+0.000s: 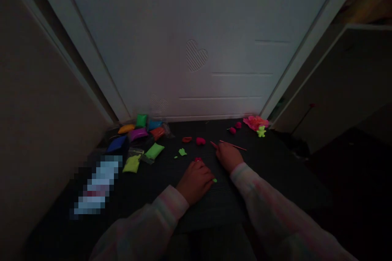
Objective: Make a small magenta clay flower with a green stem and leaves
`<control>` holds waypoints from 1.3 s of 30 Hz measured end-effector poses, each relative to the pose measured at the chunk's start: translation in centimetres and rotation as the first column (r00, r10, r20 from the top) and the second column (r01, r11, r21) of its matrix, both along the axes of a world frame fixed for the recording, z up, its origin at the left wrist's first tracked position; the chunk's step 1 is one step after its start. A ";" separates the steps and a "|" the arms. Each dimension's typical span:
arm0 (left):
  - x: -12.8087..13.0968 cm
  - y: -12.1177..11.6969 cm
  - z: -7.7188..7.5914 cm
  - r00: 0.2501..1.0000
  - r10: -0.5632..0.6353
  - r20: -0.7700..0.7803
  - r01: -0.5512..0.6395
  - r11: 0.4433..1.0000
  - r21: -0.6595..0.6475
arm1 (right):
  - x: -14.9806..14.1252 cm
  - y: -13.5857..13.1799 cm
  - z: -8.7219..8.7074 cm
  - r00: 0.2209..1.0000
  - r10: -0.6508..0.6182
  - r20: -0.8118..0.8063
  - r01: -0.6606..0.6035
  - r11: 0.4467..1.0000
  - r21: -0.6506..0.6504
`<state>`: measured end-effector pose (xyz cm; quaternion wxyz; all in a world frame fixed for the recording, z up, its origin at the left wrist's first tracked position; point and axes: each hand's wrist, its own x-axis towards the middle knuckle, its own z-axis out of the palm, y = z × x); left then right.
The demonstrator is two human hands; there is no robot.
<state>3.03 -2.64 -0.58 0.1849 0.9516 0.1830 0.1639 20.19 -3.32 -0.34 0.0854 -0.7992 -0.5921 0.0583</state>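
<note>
My left hand is low over the dark table, fingers curled, with a small green piece of clay poking out at its fingertips. Just beyond its knuckles a red clay piece partly shows. My right hand is closed around a thin pink modelling tool, whose tip points to the far left. A second pink stick lies just behind that hand. Farther back are a red clay lump, a brownish-orange piece and flattened green clay scraps.
Several colored clay packets, including a purple one and a light green one, lie at the left. At back right are two red clay pieces, a pink flower-like shape and a yellow-green bear. A white door panel stands behind.
</note>
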 end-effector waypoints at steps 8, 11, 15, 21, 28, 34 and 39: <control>1.1 -1.1 -0.2 0.998 0.061 -0.004 -0.060 0.988 0.139 | 0.4 -5.9 -0.5 0.988 0.047 -0.146 -0.036 0.996 0.077; 1.1 -1.2 -0.2 0.998 0.059 -0.005 -0.058 0.990 0.127 | -0.6 -8.9 -0.7 0.975 0.154 -0.162 -0.132 0.981 0.140; 0.9 -1.1 0.1 0.998 0.062 -0.001 -0.062 0.994 0.094 | -1.6 -10.9 -1.0 0.960 0.248 -0.133 -0.218 0.954 0.205; 0.5 -0.9 0.3 0.995 0.101 0.018 -0.102 0.992 0.068 | -1.4 -11.0 -0.9 0.947 0.302 -0.107 -0.275 0.937 0.214; 0.4 -0.5 0.1 0.988 0.130 0.076 -0.133 0.990 0.034 | -1.2 -11.1 -0.9 0.944 0.316 -0.092 -0.295 0.936 0.190; 0.1 0.1 0.4 0.958 0.208 0.196 -0.210 0.978 -0.013 | -1.2 -11.0 -0.9 0.945 0.318 -0.080 -0.298 0.935 0.195; -0.5 1.6 0.4 0.887 0.347 0.304 -0.327 0.938 -0.118 | -1.2 -11.2 -0.9 0.947 0.314 -0.062 -0.299 0.937 0.182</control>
